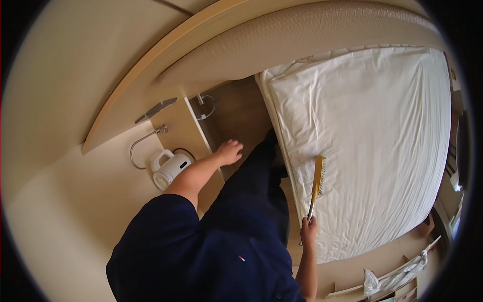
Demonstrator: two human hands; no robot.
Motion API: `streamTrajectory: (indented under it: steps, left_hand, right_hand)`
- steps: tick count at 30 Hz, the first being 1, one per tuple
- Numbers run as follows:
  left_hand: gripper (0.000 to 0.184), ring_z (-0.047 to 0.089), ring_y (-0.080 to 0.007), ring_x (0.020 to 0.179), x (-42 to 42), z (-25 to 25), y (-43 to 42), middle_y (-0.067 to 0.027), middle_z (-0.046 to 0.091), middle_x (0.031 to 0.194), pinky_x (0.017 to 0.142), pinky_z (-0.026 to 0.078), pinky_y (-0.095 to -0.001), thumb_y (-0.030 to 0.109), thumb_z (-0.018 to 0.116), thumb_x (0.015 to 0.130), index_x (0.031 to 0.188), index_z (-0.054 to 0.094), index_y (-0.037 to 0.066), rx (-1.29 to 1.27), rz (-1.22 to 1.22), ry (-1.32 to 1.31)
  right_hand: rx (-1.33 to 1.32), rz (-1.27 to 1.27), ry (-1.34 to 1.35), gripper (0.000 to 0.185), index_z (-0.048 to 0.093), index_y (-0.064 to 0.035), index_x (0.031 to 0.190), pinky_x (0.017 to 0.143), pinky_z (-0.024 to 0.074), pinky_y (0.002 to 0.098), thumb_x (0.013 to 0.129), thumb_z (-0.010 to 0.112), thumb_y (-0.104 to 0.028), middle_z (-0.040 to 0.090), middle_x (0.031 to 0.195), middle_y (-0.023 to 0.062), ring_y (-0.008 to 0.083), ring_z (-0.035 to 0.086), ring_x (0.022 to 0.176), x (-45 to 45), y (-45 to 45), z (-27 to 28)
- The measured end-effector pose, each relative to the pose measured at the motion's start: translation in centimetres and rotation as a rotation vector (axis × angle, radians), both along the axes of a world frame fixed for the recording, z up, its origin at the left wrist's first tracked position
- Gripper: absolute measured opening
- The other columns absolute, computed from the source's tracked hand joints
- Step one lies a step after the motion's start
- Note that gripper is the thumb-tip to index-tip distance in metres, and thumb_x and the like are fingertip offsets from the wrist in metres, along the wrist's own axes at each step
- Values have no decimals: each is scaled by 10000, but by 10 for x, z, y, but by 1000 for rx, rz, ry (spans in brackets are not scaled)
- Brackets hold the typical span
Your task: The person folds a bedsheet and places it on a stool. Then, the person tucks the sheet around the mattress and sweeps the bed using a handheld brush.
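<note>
Watching via the head cam, I've got the R hand w/ fingers wrapped round the handle end of a brush, no gap I can see in that grip. Brush sticks out fwd of the fist, over the near side of the bed, yellow back toward the body side, bristles facing across the white sheet; can't tell if they touch it. L hand is out ahead of the torso, near the edge of the side table, fingers loosely bent and a bit spread, a little blurred, w/ nothing in it that I can see. A white kettle is just beside the L forearm, next to a bendy metal lamp. Padded headboard runs along the far end, and a cable hangs btwn table and bed.
</note>
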State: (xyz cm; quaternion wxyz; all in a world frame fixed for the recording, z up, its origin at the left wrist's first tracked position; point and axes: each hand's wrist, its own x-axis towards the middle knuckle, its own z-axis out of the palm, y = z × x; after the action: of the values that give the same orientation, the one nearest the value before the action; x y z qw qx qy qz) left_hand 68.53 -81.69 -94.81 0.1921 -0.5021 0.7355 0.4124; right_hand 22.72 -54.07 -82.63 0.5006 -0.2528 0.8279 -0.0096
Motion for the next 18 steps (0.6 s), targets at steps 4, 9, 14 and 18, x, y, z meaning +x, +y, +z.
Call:
streamTrajectory:
  steps: [4, 9, 14, 18]
  left_hand:
    - [303, 544, -380, 1080, -62, -31, -111, -155, 577, 1129, 928, 472, -458, 266, 642, 891, 1127, 572, 87, -320, 390, 294]
    - [528, 521, -371, 1171, -126, -85, -217, -175, 558, 1276, 1004, 441, -450, 391, 670, 868, 1257, 539, 59, -610, 363, 355]
    - [725, 467, -359, 1286, -167, -91, -254, -191, 525, 1378, 1069, 390, -446, 598, 619, 857, 1309, 530, 39, -273, 170, -31]
    - [687, 572, -386, 1152, -175, -94, -260, -228, 624, 1212, 984, 453, -452, 592, 620, 869, 1197, 585, -10, -74, 255, 0]
  right_hand:
    - [22, -16, 10, 220, 514, -64, 992, 377, 401, 300, 947, 600, -262, 503, 564, 28, 130, 509, 417, 0, 9, -3]
    - [11, -18, 24, 214, 521, -70, 1011, 390, 408, 293, 954, 602, -259, 511, 571, 23, 125, 519, 431, 7, 6, 3]
    - [21, -97, -20, 194, 525, -77, 1040, 387, 396, 281, 959, 606, -233, 500, 584, 2, 108, 500, 433, 17, -10, 13]
    - [51, -111, -22, 197, 532, -77, 1072, 388, 381, 271, 960, 608, -221, 495, 593, -10, 94, 483, 439, 16, 11, 5]
